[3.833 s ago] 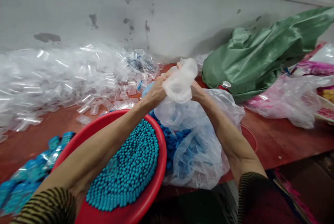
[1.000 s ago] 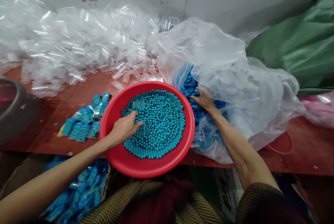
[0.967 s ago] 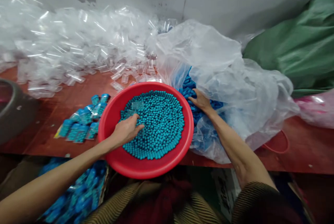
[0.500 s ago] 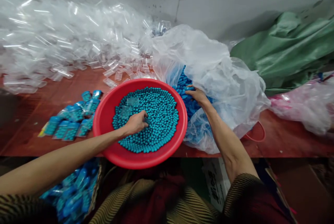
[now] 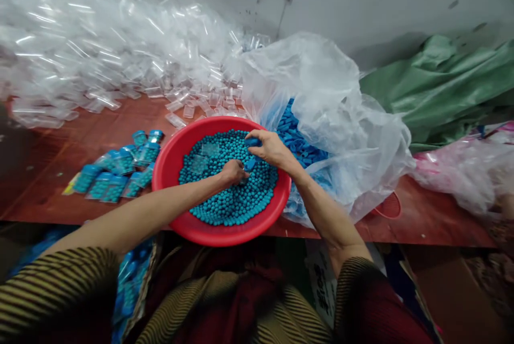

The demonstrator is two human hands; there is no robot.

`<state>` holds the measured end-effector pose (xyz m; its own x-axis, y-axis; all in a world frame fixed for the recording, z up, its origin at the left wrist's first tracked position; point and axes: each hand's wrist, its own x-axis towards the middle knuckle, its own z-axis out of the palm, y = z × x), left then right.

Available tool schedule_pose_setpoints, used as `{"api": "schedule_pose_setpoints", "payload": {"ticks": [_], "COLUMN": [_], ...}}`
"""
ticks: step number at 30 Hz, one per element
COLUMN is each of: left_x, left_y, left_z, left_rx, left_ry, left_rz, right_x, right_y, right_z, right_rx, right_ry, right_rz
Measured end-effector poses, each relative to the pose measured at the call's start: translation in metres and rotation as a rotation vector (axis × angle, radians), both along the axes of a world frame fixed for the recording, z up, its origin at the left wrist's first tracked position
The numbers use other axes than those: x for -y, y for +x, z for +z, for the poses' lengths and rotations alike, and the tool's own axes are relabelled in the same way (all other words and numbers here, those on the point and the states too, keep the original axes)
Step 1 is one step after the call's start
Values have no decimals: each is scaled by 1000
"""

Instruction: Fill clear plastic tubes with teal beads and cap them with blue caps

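A red basin [image 5: 172, 158] sits at the near edge of the red-brown table [image 5: 72, 146], filled with small teal beads [image 5: 225, 199]. My left hand [image 5: 233, 172] rests on the beads with fingers curled, pinching a small clear bag. My right hand [image 5: 270, 147] hovers over the basin's right side, fingers closed on a few blue tube pieces. Just right of the basin lies a big clear plastic bag [image 5: 333, 114] with a heap of blue tube pieces [image 5: 299, 138] inside. Two small empty clear bags [image 5: 204, 154] lie on the beads.
A large pile of small clear bags [image 5: 112, 55] covers the back left. Filled bead packets [image 5: 116, 170] lie left of the basin, more in a box [image 5: 130, 280] below. A green sack [image 5: 441, 87], pink bags [image 5: 469, 167] and a small red basket [image 5: 387, 206] are at the right.
My right hand left the big bag's blue heap and came over the basin holding blue pieces. My left hand slid rightward across the beads toward it.
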<state>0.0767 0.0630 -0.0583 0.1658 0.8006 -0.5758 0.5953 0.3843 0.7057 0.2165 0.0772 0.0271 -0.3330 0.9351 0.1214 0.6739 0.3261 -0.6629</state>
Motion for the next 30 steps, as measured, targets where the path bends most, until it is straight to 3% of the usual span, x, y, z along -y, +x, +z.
{"api": "schedule_pose_setpoints", "payload": {"ticks": [5,8,13,18,21,23,27,30], "left_x": [-12,-18,-22,-11,0,5,7,6], "left_y": [1,-8,-24,-45,-57,-60,-53,-40], "left_z": [0,4,15,30,40,42,37,29], "left_rx": [339,482,596,650,632,517,336,299], "left_ry": [-119,-199,-273,-243,-232,-186,-34,2], "left_rz": [9,-31,-65,50,120,142,205,249], "right_x": [12,22,23,17,16,14,13,13], "right_y": [-3,8,24,7,-3,-6,-1,16], "right_z": [-17,-4,19,-6,-22,-24,-11,-2], "right_rx": [148,73,-93,120,301,325,43,-182], "right_ry": [-52,-47,-29,-4,8,24,86,26], "right_rz": [46,48,-77,-17,-32,-39,-96,-182]}}
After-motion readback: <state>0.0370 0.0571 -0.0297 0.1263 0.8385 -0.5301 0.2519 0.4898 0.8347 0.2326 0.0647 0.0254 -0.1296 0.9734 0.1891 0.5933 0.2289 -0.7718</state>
